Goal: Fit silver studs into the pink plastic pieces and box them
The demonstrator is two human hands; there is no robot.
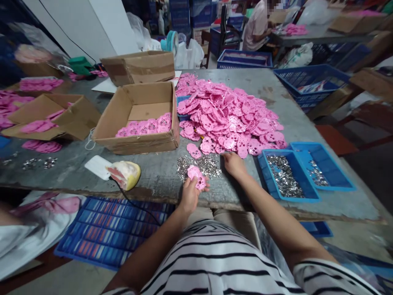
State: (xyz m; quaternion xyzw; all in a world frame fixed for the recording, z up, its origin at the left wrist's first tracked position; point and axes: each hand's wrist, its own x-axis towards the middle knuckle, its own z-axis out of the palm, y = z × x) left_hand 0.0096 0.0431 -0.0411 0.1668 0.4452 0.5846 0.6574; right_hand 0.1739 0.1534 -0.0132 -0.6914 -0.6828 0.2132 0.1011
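Observation:
My left hand (190, 194) is closed on a flat pink plastic piece (196, 177) with small holes, held just above the near part of the table. Behind that piece lies a spread of small shiny metal parts (210, 164). To its right, my right hand (233, 164) rests low at the front edge of a big heap of similar pink pieces (224, 110). Its fingers are curled, and whatever they may pinch is hidden. One loose pink piece (193, 150) lies between the metal parts and the heap.
A cardboard box (138, 141) with pink pieces in rows stands left of the heap. Blue trays (290, 196) of metal parts sit at the right. A pomelo (132, 174) lies front left beside a white object (97, 166) with a cable. A co-worker's sleeve (18, 237) shows lower left.

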